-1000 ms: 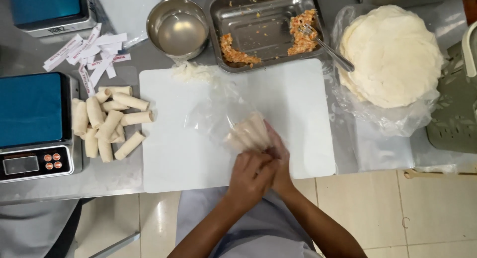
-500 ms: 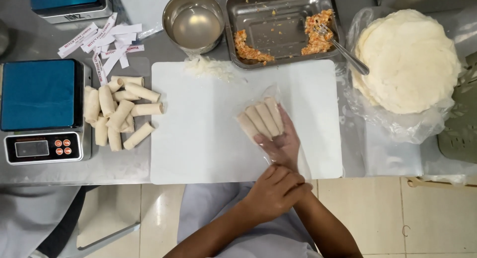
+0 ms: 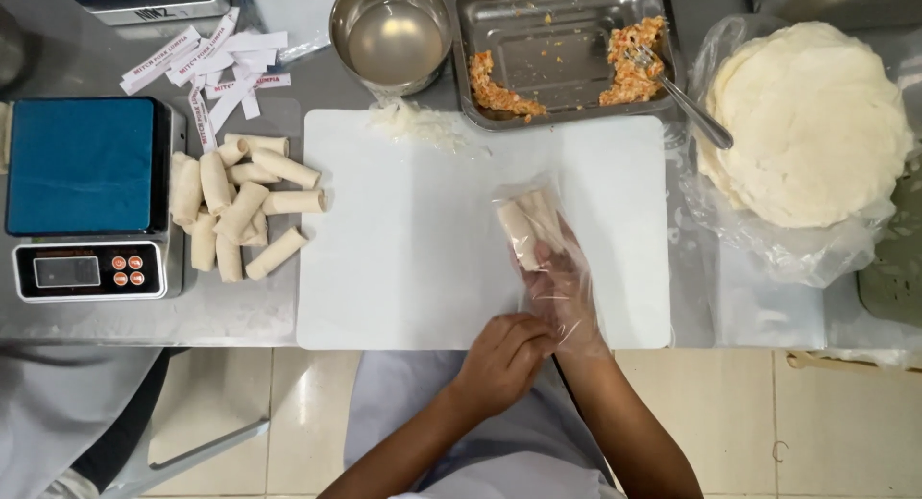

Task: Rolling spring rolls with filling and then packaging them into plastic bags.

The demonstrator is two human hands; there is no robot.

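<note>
Hands meet at the near edge of a white cutting board (image 3: 423, 230). Right hand (image 3: 562, 292) lies inside a clear plastic bag (image 3: 538, 244), fingers closed around several pale spring rolls (image 3: 526, 225). Their long axes point away and slightly left, just beyond its fingertips. Left hand (image 3: 504, 360) pinches the bag's open end at the right wrist, touching it. Farther left on the steel counter (image 3: 240, 312) sits a pile of loose rolls (image 3: 240, 216) beside a blue scale (image 3: 86, 196).
</note>
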